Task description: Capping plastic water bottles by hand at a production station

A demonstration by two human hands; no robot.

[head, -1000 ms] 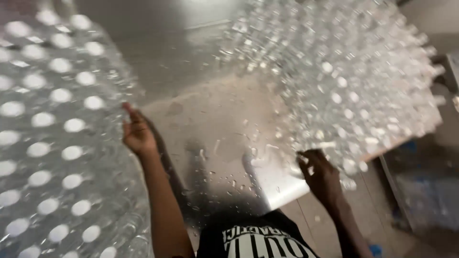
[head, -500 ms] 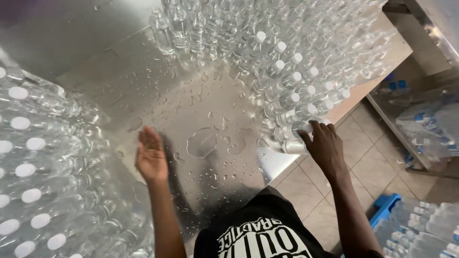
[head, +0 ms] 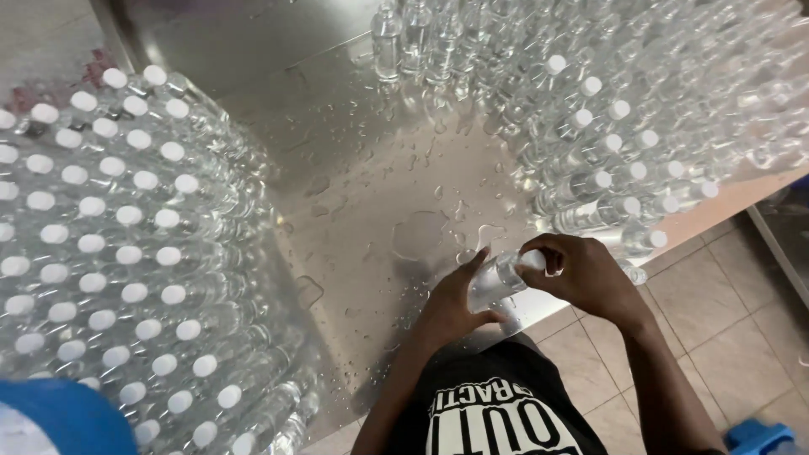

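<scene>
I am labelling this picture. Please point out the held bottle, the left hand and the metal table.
held bottle point(head: 497, 281), head view, clear body.
left hand point(head: 452, 305), head view, back of hand.
metal table point(head: 354, 194), head view, bare wet surface.

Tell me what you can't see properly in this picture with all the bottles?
- Head view: the left hand wraps the clear bottle, hiding its lower part.
- The right hand covers the cap end, so whether it is screwed tight cannot be told.
- The far bottles at upper right blur together, too small to count.
- The blue thing is cut off by the bottom-left corner.
</scene>
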